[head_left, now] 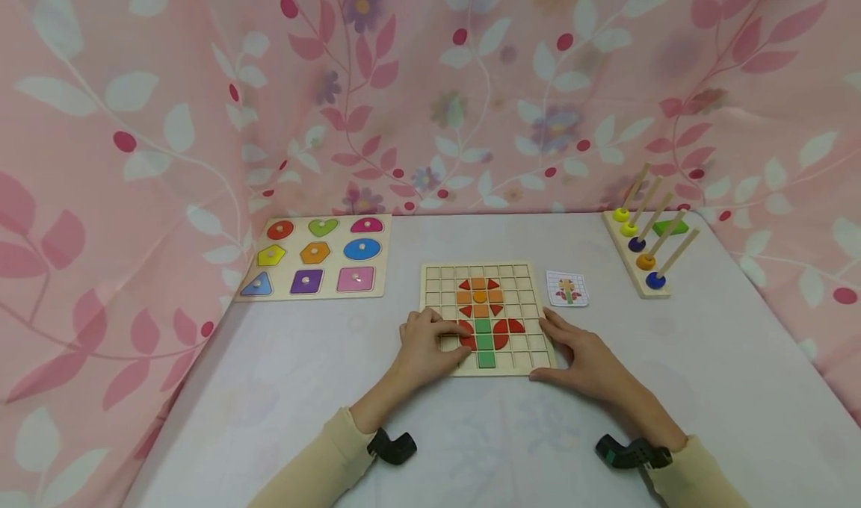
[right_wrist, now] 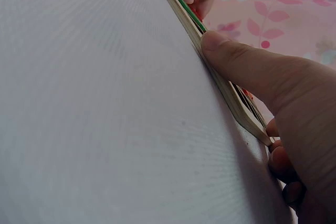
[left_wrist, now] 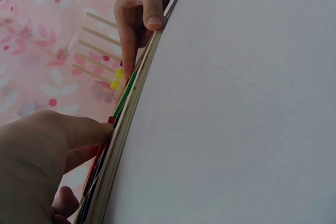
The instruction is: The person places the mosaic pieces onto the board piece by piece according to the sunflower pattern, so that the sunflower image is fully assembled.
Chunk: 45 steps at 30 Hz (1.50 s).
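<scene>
A wooden grid board [head_left: 525, 344] lies on the table, with colored pieces set in a flower pattern. My left hand [head_left: 425, 349] reaches over its left side, pinching a red curved piece [head_left: 468, 341] between thumb and index finger, left of the green stem squares [head_left: 486, 359]. That piece is partly covered by the fingers. In the left wrist view the thumb tip meets the red edge just above the board. My right hand [head_left: 592, 362] holds the board's right side, thumb at the near right corner. More red pieces [head_left: 501, 335] sit right of the stem; orange squares [head_left: 478, 311] form the bloom.
A pattern card [head_left: 568, 289] lies right of the board. Further right stands a peg rack [head_left: 649, 284] with colored rings and a green piece [head_left: 671, 227] beside it. A knobbed shape puzzle [head_left: 336, 265] lies back left. Floral cloth [head_left: 430, 119] hangs behind the table.
</scene>
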Tool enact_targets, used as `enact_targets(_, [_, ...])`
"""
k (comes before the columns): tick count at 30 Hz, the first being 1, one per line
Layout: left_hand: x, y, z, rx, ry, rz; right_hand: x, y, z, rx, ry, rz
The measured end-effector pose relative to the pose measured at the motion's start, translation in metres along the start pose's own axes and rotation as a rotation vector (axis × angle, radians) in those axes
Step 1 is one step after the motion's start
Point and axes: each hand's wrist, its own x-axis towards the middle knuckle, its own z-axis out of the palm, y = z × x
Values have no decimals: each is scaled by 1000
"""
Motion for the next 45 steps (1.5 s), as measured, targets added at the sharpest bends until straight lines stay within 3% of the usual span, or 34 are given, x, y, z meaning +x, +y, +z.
enact_targets(12, [3, -4, 6, 21, 36, 8, 0, 2, 0, -5, -3, 6])
enact_targets(29, [3, -5, 3, 6, 26, 23, 0, 2, 1, -6, -4, 6])
enact_targets(39, [7, -5, 3, 139, -13, 26, 0, 3, 0, 3, -2, -3])
enact_targets(42, [7, -6, 3, 140, -19, 27, 0, 2, 0, 2, -7, -1])
enact_targets(45, [7, -4, 0, 83, -22, 10, 0, 1, -1, 0, -10, 2])
